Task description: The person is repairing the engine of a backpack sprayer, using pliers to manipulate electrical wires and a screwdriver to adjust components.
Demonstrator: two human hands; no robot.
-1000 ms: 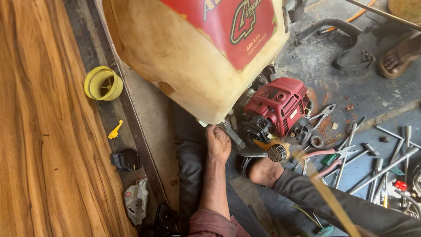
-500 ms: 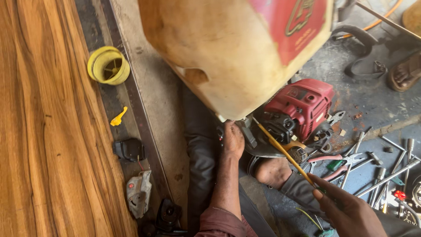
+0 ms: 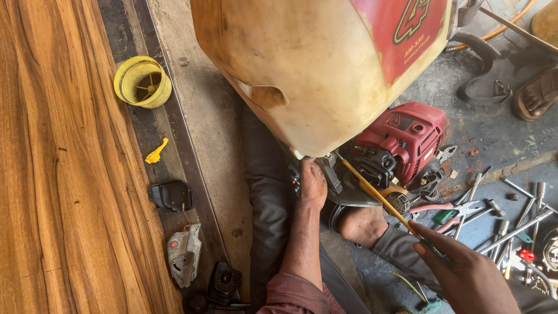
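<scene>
A big cream tank [image 3: 314, 64] with a red label sits over a small red engine [image 3: 404, 139] on the floor. My left hand [image 3: 313, 183] reaches up under the tank's lower edge and presses on the dark frame there; what its fingers grip is hidden. My right hand [image 3: 465, 273] at the lower right holds a long screwdriver with a yellow shaft [image 3: 378, 195], whose tip points up at the metal parts between tank and engine. My bare foot [image 3: 361, 225] rests beside the engine base.
Several wrenches and pliers [image 3: 494, 215] lie on the floor at the right. A yellow round cap [image 3: 142, 81], a small yellow piece [image 3: 156, 152], a black cover [image 3: 172, 196] and a grey part [image 3: 185, 253] lie by the wooden board [image 3: 58, 174]. A sandal [image 3: 537, 96] is at the far right.
My right hand has come into view with the yellow screwdriver and brought its tip up to the engine. The view has shifted so the tank sits further right. My left hand stays under the tank.
</scene>
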